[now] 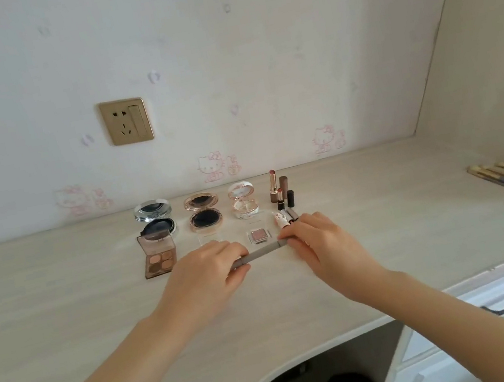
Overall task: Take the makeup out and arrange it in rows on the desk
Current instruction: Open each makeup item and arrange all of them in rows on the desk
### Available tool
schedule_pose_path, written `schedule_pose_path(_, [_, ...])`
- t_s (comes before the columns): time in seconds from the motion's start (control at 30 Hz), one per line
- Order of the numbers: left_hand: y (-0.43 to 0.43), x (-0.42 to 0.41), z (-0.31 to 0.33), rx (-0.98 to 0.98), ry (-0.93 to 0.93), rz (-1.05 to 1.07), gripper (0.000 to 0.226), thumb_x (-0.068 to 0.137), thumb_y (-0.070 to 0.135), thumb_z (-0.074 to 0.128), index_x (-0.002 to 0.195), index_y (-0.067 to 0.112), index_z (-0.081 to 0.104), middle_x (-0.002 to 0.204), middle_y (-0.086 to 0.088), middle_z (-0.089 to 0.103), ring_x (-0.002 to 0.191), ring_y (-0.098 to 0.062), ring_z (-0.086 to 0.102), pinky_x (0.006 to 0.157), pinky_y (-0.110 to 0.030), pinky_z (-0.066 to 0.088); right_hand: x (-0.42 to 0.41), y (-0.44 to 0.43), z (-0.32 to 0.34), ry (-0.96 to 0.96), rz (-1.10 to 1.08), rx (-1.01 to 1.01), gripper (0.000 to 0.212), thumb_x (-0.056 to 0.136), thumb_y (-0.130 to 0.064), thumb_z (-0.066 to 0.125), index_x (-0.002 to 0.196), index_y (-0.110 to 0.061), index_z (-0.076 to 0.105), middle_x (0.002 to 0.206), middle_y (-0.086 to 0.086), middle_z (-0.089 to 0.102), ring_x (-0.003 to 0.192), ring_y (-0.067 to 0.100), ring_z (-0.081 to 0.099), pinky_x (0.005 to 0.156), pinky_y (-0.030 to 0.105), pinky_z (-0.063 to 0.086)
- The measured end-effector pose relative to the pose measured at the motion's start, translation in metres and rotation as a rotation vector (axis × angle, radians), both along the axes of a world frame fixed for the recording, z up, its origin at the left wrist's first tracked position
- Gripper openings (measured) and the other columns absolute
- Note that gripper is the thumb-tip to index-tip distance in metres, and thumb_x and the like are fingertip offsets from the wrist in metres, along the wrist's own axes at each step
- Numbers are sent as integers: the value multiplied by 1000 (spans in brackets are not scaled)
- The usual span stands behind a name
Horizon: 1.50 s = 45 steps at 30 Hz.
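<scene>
Left grip [205, 275] and right grip [323, 242] are each clamped on one end of the grey pencil [263, 252]. Its middle is seen bare between them.

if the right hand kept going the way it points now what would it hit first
Probably the pink eyeshadow, which lies just ahead of the right hand as it pinches one end of the grey pencil. Height above the desk is unclear, so it might pass over it.
</scene>
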<state>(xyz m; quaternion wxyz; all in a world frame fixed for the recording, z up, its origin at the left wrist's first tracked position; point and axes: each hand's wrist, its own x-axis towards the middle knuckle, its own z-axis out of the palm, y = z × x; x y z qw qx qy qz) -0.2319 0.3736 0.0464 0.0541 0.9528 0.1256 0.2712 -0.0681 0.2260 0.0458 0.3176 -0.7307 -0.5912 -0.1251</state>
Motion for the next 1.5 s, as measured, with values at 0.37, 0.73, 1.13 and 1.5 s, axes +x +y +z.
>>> schedule_pose_path(0.37, [-6, -8, -13, 133, -48, 80, 8, 82, 19, 74, 86, 15, 68, 73, 3, 62, 63, -19, 62, 45, -32, 47, -30, 25, -23, 20, 39, 13, 16, 95, -13, 56, 102, -11, 70, 90, 1, 66, 83, 21, 55, 78, 28, 44])
schedule_pose_path(0.73, [-8, -4, -42, 214, -28, 62, 20, 78, 4, 70, 94, 17, 67, 80, 5, 62, 69, -19, 58, 53, -32, 48, -35, 21, -43, -17, -18, -21, 14, 91, -12, 61, 100, -8, 71, 89, 3, 69, 87, 25, 61, 78, 38, 52])
schedule_pose_path(1.13, [-7, -2, -48, 302, -41, 92, 33, 96, 33, 42, 81, 16, 67, 64, 5, 55, 55, -14, 57, 36, -30, 41, -37, 22, -49, -249, 6, -20, 22, 84, -2, 65, 104, -11, 70, 86, 3, 65, 79, 26, 58, 75, 37, 50])
schedule_pose_path(1.5, [1, -9, -42, 206, 17, 101, 40, 87, 51, 47, 68, 17, 55, 53, 6, 55, 40, -21, 54, 34, -28, 34, -37, 21, -50, -217, 23, 15, 17, 85, -6, 68, 101, -12, 70, 89, 2, 65, 82, 26, 58, 73, 39, 51])
